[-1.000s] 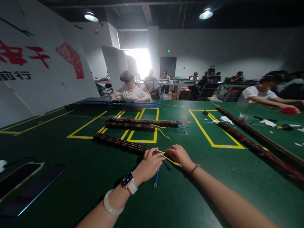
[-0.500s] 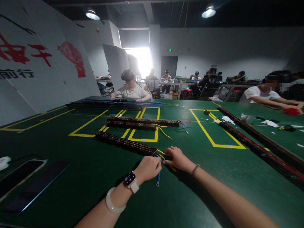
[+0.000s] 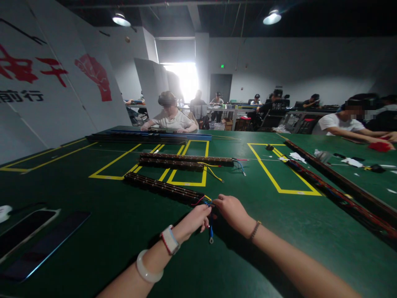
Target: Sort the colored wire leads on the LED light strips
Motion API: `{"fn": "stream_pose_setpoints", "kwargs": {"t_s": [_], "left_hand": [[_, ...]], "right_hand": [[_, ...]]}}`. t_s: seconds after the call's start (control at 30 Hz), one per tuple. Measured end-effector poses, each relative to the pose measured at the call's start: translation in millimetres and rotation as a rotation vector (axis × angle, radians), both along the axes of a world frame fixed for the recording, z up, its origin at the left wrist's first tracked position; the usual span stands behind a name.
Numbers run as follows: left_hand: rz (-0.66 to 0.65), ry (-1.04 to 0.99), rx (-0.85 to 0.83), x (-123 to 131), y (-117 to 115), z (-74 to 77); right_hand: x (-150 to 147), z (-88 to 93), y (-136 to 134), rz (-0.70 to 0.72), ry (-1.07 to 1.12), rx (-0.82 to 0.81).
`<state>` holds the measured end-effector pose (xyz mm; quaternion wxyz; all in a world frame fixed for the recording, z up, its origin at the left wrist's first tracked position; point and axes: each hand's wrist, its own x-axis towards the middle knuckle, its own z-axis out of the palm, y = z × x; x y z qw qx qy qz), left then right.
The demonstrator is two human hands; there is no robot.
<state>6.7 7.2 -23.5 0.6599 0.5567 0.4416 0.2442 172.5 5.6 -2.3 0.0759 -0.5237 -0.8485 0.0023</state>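
A long dark strip (image 3: 163, 186) with copper-coloured lines along it lies slanted on the green table, its near right end at my hands. Red, yellow and blue wires come out of that end. My left hand (image 3: 194, 219) is closed in a pinch on the wires, thumb and forefinger together. Close beside it, my right hand (image 3: 234, 213) is also pinched on them, its fingertips almost meeting the left ones. Below the hands hangs a blue wire (image 3: 211, 231) with a metal ring terminal at its tip. Which wire sits in which hand is partly hidden by the fingers.
Two more strips (image 3: 186, 159) with loose wire ends lie just beyond. Long wire-filled bars (image 3: 333, 184) run along the right side, near scraps of white paper (image 3: 297, 156). Two phones (image 3: 51, 244) rest at the left. Co-workers sit across the table and at the right.
My left hand has turned at the wrist, its watch face now out of sight. My right hand has closed in on the wires, and the blue wire's ring end has shifted slightly right.
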Motion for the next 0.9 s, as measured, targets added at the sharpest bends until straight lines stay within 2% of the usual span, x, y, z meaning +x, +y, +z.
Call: {"fn": "stream_pose_setpoints", "kwargs": {"t_s": [0.13,0.27,0.4,0.53,0.6,0.67,0.77,0.9], "left_hand": [[0.067,-0.224,-0.139,1,0,-5.9],[0.101,-0.342,-0.202,3,0,-10.3],[0.088,-0.320,-0.184,2,-1,-12.0],[0.102,-0.244,-0.146,2,-2,-9.1],[0.115,-0.191,-0.140,2,-3,-6.3],[0.112,-0.130,-0.127,1,-3,-3.5],[0.069,-0.084,-0.110,-1,-1,-0.5],[0.023,-0.095,-0.115,-4,2,-0.1]], "right_hand": [[-13,-0.9,-10,0.067,-0.095,0.018],[-22,-2.1,-23,0.002,-0.083,-0.057],[-19,0.4,-28,-0.043,0.003,-0.132],[-3,8.5,-21,0.025,0.110,-0.190],[7,12.4,-13,0.012,0.128,-0.162],[15,13.7,-4,-0.065,0.104,-0.102],[25,8.5,10,-0.175,0.076,-0.019],[32,-9.0,28,-0.165,0.137,0.055]]}}
